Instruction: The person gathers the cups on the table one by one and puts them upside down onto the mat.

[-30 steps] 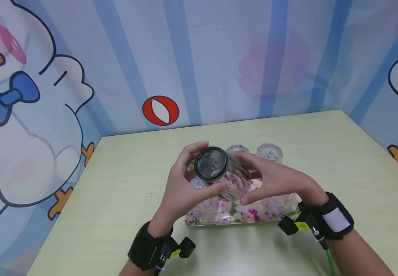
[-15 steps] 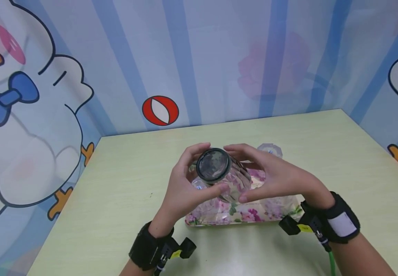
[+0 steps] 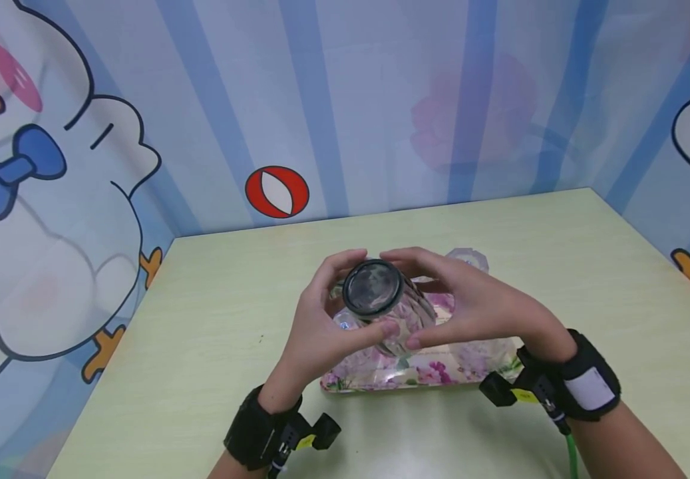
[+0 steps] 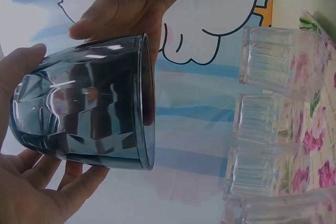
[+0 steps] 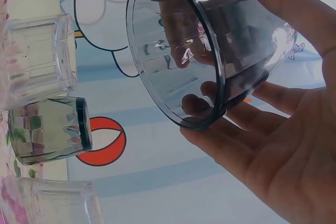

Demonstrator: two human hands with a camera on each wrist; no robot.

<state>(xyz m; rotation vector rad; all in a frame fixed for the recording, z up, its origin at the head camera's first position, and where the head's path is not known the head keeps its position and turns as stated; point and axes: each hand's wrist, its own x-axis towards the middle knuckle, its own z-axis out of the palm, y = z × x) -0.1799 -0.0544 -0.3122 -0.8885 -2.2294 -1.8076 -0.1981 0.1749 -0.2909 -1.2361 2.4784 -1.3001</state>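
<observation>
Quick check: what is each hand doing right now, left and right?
Left hand: fingers curled round the dark glass, holding it above the tray.
Right hand: fingers curled round the same glass, holding it too.

Tray [image 3: 345, 382] sits mid-table [image 3: 213, 319], nearer the front edge, with cups standing on it: one [image 3: 468, 258] at the back right, others [image 4: 262, 119] in a row along it. Held cup [image 3: 380, 303] is up off the tray, over its left part, tipped with its base toward the head camera and its mouth away. Left hand [image 3: 315, 326] is on its left side, right hand [image 3: 476, 306] on its right, fingertips of both nearly meeting over the top; wall [image 3: 380, 100] runs behind the table and along its left and right sides.
</observation>
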